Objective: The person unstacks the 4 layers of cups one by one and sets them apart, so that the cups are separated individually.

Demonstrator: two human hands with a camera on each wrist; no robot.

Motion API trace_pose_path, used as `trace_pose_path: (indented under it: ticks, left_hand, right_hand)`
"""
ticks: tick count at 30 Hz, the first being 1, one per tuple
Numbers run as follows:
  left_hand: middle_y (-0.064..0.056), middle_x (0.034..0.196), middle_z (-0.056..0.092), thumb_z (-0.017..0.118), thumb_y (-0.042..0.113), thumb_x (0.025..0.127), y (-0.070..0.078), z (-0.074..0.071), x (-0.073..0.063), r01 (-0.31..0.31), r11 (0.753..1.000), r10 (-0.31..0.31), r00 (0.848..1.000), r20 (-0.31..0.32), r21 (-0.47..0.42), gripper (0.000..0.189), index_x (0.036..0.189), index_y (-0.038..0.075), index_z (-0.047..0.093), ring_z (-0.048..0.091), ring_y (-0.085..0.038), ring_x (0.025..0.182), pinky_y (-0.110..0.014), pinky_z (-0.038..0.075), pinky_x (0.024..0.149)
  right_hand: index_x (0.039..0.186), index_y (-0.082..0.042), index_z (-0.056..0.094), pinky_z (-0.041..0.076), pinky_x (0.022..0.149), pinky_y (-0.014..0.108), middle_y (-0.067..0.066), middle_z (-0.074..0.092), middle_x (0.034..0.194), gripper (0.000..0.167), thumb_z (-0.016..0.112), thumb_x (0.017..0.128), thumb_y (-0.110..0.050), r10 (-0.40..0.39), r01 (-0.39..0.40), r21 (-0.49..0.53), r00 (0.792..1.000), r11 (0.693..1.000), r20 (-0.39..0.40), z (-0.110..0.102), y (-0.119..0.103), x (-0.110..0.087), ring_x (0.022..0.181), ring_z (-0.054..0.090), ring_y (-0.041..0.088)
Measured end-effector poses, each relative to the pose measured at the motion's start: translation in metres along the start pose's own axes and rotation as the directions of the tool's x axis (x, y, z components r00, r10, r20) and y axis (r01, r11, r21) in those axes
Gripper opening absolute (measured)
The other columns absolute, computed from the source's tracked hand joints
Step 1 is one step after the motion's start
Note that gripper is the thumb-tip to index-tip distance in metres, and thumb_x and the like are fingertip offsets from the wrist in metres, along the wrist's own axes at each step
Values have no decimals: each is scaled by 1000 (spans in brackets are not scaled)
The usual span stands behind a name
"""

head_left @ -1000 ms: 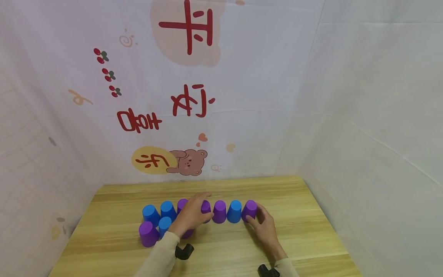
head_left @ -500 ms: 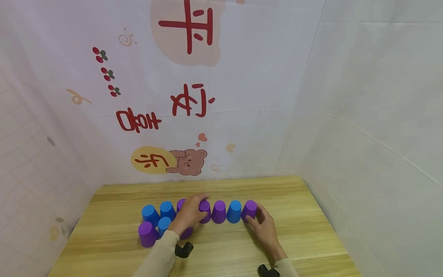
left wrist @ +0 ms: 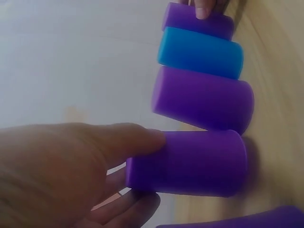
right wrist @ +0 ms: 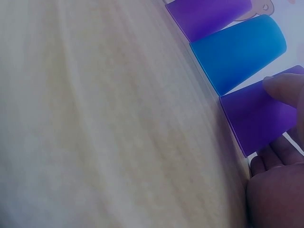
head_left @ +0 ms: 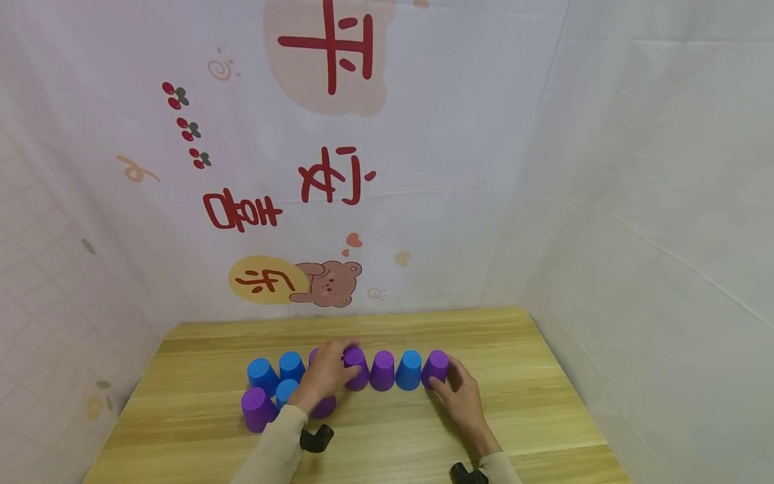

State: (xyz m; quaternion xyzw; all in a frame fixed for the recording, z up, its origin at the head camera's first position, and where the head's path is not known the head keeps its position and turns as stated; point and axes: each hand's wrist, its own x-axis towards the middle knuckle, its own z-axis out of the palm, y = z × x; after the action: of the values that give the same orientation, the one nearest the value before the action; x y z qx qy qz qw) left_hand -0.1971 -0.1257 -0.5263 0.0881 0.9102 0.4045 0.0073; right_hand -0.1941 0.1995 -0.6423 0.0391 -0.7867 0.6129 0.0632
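Observation:
Between the thumb and fingers of my left hand (head_left: 325, 376) is an upside-down purple cup (head_left: 355, 359), held near its narrow top. Seen from the left wrist, that held cup (left wrist: 199, 164) sits right beside another purple cup (left wrist: 204, 97), its rim close to the wood. To the right in the head view, a purple cup (head_left: 382, 371) and a blue cup (head_left: 408, 371) stand in line. My right hand (head_left: 465, 402) grips the purple cup (head_left: 437, 363) that ends this row, thumb on its near side; the right wrist view shows that end cup (right wrist: 256, 116) against the blue one.
On the left stand several more upturned cups: blue cups (head_left: 263, 376) at the back, a purple cup (head_left: 259, 410) in front, and others partly hidden by my left arm. The wooden table (head_left: 393, 444) meets a printed white cloth (head_left: 447, 255) behind and cloth at both sides.
The purple cup in my left hand has shifted slightly left and up with the hand. My right hand and the cup it grips have stayed put.

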Motion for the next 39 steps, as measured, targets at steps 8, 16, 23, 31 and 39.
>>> trace_pose_path:
  ticks: [8, 16, 23, 31, 39]
  left_hand:
    - [-17, 141, 77, 87, 13, 100, 9, -13, -8, -17, 1000, 16, 996, -91, -15, 42, 140, 8, 75, 79, -33, 120, -54, 69, 104]
    - [-15, 133, 80, 89, 12, 98, 20, -28, -21, -127, 990, 116, 979, -167, -54, 43, 138, 3, 75, 81, -32, 117, -46, 71, 99]
    - [-9, 131, 81, 91, 16, 97, 25, -37, -37, -205, 976, 182, 950, -255, -68, 44, 138, 10, 76, 82, -27, 114, -39, 71, 93]
    - [-8, 131, 81, 94, 13, 93, 25, -47, -58, -298, 952, 254, 898, -360, -72, 45, 135, 13, 78, 83, -25, 107, -42, 73, 89]
    - [-2, 123, 83, 98, 14, 89, 15, -51, -82, -301, 953, 265, 872, -412, -23, 43, 129, 16, 80, 82, -18, 101, -32, 72, 83]
  right_hand:
    - [157, -5, 60, 41, 122, 10, 22, 65, 160, 62, 85, 101, -11, -18, 18, 3, 1000, 1000, -2, 0, 2, 1, 158, 56, 42]
    - [156, -5, 62, 41, 121, 7, 20, 67, 159, 62, 87, 99, -9, -8, 8, 9, 1000, 1000, -6, 0, 2, 1, 157, 56, 30]
    - [156, -4, 62, 41, 121, 8, 21, 67, 160, 63, 87, 99, -8, -4, 4, 12, 1000, 1000, -10, 0, 1, 2, 158, 55, 36]
    - [157, -3, 60, 39, 123, 9, 25, 63, 162, 63, 86, 100, -9, 6, -6, 1, 1000, 1000, -1, -1, 1, 2, 159, 56, 34]
    - [156, -4, 61, 41, 123, 11, 26, 65, 160, 62, 86, 100, -10, 5, -5, -1, 1000, 1000, -8, -1, 1, 2, 158, 56, 41]
